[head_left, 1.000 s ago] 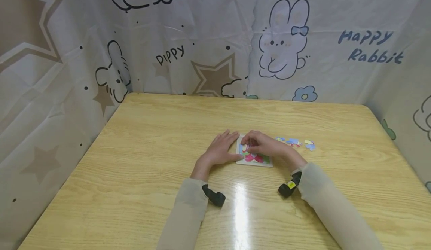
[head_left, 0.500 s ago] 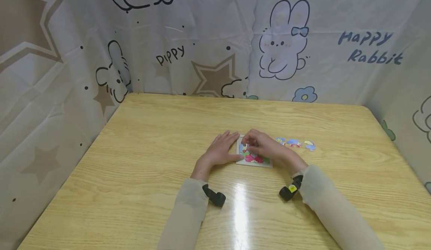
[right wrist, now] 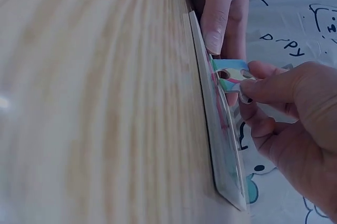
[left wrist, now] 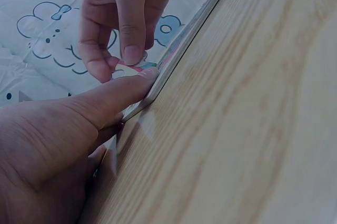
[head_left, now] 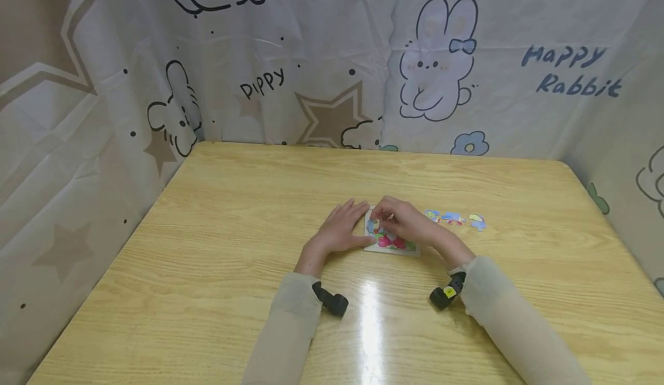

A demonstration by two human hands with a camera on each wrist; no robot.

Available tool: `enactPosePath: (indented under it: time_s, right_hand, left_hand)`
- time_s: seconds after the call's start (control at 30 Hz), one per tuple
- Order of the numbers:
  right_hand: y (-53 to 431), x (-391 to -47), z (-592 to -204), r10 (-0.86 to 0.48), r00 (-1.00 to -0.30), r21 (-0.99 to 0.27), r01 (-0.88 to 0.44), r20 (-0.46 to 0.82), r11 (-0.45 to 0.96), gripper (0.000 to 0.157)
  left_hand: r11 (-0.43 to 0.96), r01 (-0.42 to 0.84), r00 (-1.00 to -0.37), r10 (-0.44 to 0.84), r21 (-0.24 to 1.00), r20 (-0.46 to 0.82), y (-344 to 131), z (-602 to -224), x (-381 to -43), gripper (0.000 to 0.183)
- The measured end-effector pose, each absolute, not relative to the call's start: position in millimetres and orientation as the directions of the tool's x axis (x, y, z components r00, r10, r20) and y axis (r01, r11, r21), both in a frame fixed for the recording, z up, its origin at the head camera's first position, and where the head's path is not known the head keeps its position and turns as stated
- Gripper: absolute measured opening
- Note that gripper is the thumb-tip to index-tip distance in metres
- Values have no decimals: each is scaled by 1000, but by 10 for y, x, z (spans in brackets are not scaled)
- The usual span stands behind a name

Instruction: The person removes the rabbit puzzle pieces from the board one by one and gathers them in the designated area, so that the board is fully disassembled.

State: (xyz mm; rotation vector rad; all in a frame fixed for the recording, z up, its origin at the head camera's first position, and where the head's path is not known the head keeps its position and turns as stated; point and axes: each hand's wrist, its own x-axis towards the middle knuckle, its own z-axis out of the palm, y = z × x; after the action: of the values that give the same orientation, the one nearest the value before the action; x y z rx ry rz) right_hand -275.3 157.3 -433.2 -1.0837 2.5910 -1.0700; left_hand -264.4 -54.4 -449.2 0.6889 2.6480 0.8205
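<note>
Cartoon-print cloth (head_left: 321, 45) is hanging behind the wood table (head_left: 233, 200), w/ the puzzle tray (right wrist: 225, 184) lying flat on top. One puzzle piece (right wrist: 234, 71) is standing tilted over the tray's left part, its lower edge seemingly touching the tray. It's prob. feeling v. light, thin & stiff, like card; its tabs are likely being the fragile bit, so the free edge away from the tray is looking like the best hold. Right hand (head_left: 407, 221) is pinching that edge betw. thumb & finger. Left hand (head_left: 339, 228) is spreading its fingers beside the tray's left edge, thumb resting on the rim, gripping nothing; can't tell if that thumb's also touching the piece. Loose pieces (head_left: 453, 218) are lying just right of the tray.
</note>
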Motion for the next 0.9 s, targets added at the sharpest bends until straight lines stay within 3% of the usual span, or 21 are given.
enactPosePath:
  time_s: [0.23, 0.9]
  right_hand:
    - [1676, -2729, -4356, -595, -798, -725, -469, 101, 505, 18]
    - [2102, -2621, -4363, -504, -862, -724, -377, 46, 578, 16]
  left_hand:
    - [725, 360, -845, 520, 587, -125, -540, -4494, -2647, 82]
    - [746, 343, -853, 502, 570, -145, -523, -4534, -2675, 84]
